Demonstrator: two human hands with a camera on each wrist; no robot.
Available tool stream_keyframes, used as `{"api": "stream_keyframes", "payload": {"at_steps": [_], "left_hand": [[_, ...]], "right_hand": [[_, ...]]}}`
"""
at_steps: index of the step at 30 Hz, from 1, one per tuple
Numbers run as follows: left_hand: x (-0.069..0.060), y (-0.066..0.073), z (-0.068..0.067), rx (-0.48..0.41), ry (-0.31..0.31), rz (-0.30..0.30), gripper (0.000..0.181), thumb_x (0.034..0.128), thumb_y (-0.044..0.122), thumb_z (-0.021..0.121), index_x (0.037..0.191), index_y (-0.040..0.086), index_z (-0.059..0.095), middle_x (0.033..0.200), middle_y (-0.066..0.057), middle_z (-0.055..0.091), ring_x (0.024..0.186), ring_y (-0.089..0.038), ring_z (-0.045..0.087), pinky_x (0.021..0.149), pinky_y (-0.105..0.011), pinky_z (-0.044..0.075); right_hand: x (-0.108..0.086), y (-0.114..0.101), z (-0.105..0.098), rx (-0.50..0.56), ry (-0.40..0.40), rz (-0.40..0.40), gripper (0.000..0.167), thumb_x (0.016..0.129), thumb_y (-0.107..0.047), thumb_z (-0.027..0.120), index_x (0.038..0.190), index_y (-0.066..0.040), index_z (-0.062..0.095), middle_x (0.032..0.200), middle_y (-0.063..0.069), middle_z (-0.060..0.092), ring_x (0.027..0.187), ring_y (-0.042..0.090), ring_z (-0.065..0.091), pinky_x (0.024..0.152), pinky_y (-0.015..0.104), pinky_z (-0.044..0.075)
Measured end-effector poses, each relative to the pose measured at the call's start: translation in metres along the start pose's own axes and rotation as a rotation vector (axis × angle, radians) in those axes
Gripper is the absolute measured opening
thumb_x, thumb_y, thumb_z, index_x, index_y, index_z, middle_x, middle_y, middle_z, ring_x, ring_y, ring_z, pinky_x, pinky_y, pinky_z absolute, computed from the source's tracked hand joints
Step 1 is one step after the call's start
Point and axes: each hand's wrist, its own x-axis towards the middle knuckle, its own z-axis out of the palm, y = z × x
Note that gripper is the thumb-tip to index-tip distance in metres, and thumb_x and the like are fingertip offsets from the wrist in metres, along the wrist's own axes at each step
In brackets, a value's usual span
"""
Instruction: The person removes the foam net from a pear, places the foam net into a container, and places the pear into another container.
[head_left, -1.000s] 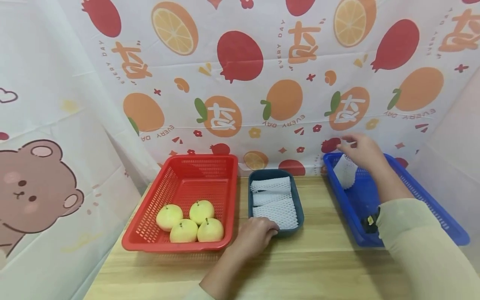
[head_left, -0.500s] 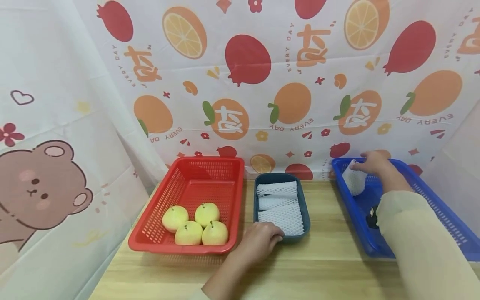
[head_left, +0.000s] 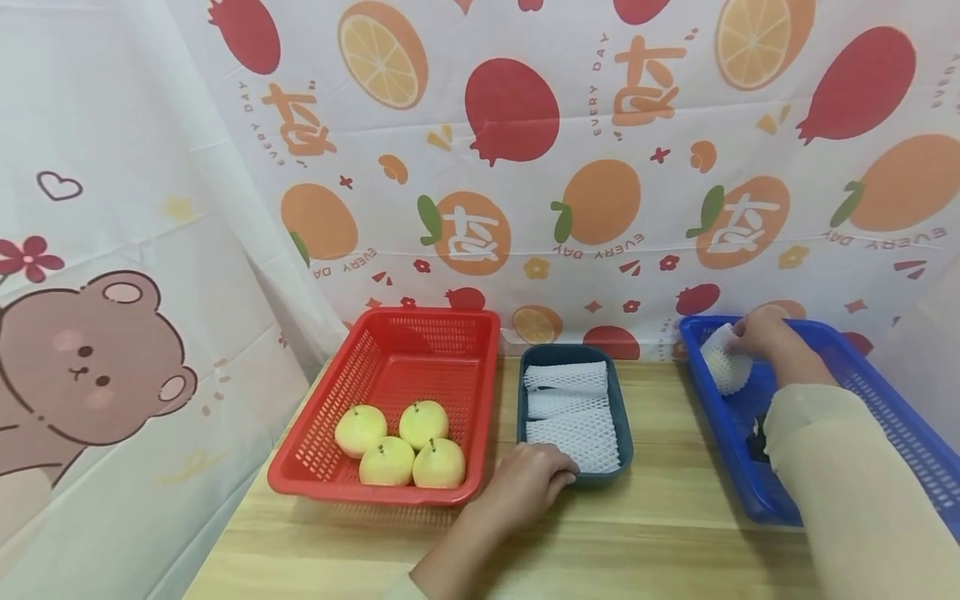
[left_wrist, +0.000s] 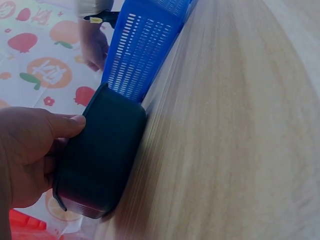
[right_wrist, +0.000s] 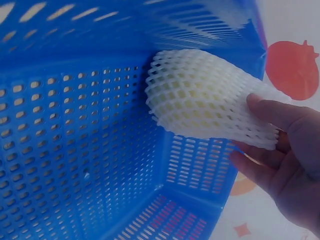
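My right hand pinches the loose end of a white foam net sleeve inside the blue basket's far left corner. In the right wrist view, a pale yellow round fruit shows through the mesh of the sleeve's wide end. The thumb lies on top of the net and other fingers are below it. My left hand grips the near rim of a dark green tray, thumb against its outer wall. Several flattened foam net sleeves lie in that tray.
At the left, a red basket holds several yellow pears near its front. The blue basket stands at the right of the wooden table. A printed cloth hangs close behind the containers.
My right hand has lowered the foam-netted fruit further into the blue basket's corner. My left hand keeps its hold on the tray. The head view has shifted, so the scene sits further right.
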Motion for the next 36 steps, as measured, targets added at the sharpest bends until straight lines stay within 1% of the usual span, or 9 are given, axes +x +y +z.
{"api": "stream_keyframes", "payload": {"at_steps": [3, 5, 12, 15, 21, 25, 27, 31, 36], "left_hand": [[0.001, 0.001, 0.000, -0.002, -0.005, -0.003, 0.009, 0.0917, 0.022, 0.069, 0.096, 0.023, 0.077, 0.090, 0.012, 0.072, 0.087, -0.001, 0.066, 0.083, -0.026, 0.049], [0.001, 0.002, -0.001, -0.006, -0.009, -0.007, 0.009, 0.0919, 0.022, 0.069, 0.096, 0.023, 0.077, 0.090, 0.012, 0.072, 0.087, -0.001, 0.066, 0.082, -0.026, 0.049], [0.002, 0.003, -0.001, -0.016, -0.013, -0.004, 0.010, 0.0923, 0.022, 0.069, 0.097, 0.023, 0.077, 0.091, 0.012, 0.072, 0.088, -0.002, 0.066, 0.083, -0.026, 0.049], [0.002, 0.004, 0.000, -0.013, -0.013, 0.002, 0.010, 0.0923, 0.022, 0.069, 0.097, 0.023, 0.077, 0.091, 0.012, 0.072, 0.088, -0.002, 0.066, 0.084, -0.026, 0.049], [0.003, 0.004, -0.002, -0.017, -0.019, 0.008, 0.009, 0.0916, 0.021, 0.070, 0.097, 0.021, 0.078, 0.089, 0.011, 0.072, 0.086, -0.002, 0.066, 0.085, -0.026, 0.050], [0.003, 0.003, -0.004, -0.033, -0.017, 0.002, 0.010, 0.0917, 0.020, 0.070, 0.097, 0.020, 0.078, 0.090, 0.010, 0.072, 0.086, -0.004, 0.066, 0.085, -0.026, 0.052], [0.003, 0.002, -0.005, -0.037, -0.016, -0.001, 0.010, 0.0918, 0.020, 0.070, 0.097, 0.020, 0.078, 0.090, 0.009, 0.072, 0.086, -0.004, 0.066, 0.084, -0.025, 0.052], [0.002, 0.001, -0.004, -0.029, -0.014, -0.005, 0.009, 0.0917, 0.020, 0.070, 0.097, 0.020, 0.077, 0.090, 0.009, 0.072, 0.086, -0.004, 0.066, 0.081, -0.024, 0.053], [0.000, 0.001, -0.001, -0.027, -0.025, -0.010, 0.009, 0.0913, 0.019, 0.070, 0.097, 0.020, 0.077, 0.089, 0.010, 0.071, 0.085, -0.004, 0.065, 0.079, -0.023, 0.053]], "right_hand": [[-0.001, 0.002, 0.000, -0.024, 0.010, -0.011, 0.046, 0.090, -0.024, 0.067, 0.117, 0.013, 0.062, 0.110, 0.035, 0.062, 0.097, 0.046, 0.057, 0.098, 0.065, 0.040], [-0.003, 0.003, 0.000, 0.003, 0.030, -0.010, 0.044, 0.090, -0.021, 0.066, 0.116, 0.014, 0.062, 0.108, 0.035, 0.063, 0.093, 0.044, 0.058, 0.095, 0.064, 0.043], [-0.011, 0.009, 0.002, 0.038, 0.119, -0.039, 0.030, 0.086, -0.017, 0.066, 0.093, 0.011, 0.071, 0.077, 0.017, 0.064, 0.073, 0.031, 0.056, 0.074, 0.051, 0.051], [-0.020, 0.011, -0.002, 0.073, 0.166, -0.038, 0.029, 0.084, -0.017, 0.068, 0.092, 0.011, 0.070, 0.082, 0.023, 0.066, 0.074, 0.033, 0.059, 0.073, 0.052, 0.052], [-0.043, 0.002, -0.029, 0.103, 0.205, 0.003, 0.045, 0.091, -0.023, 0.064, 0.117, 0.013, 0.061, 0.114, 0.038, 0.060, 0.094, 0.048, 0.059, 0.081, 0.061, 0.049], [-0.055, -0.013, -0.050, 0.071, 0.312, -0.043, 0.044, 0.090, -0.023, 0.064, 0.118, 0.012, 0.062, 0.120, 0.037, 0.058, 0.106, 0.053, 0.055, 0.089, 0.065, 0.044], [-0.060, -0.023, -0.059, 0.053, 0.357, -0.077, 0.042, 0.089, -0.022, 0.066, 0.115, 0.011, 0.064, 0.118, 0.036, 0.060, 0.106, 0.052, 0.056, 0.089, 0.065, 0.043], [-0.077, -0.046, -0.068, 0.020, 0.417, -0.156, 0.036, 0.086, -0.020, 0.070, 0.108, 0.008, 0.069, 0.109, 0.032, 0.066, 0.098, 0.047, 0.060, 0.085, 0.062, 0.046], [-0.108, -0.072, -0.064, 0.007, 0.486, -0.296, 0.022, 0.079, -0.014, 0.077, 0.093, 0.003, 0.074, 0.089, 0.023, 0.072, 0.082, 0.038, 0.067, 0.075, 0.055, 0.053]]}}
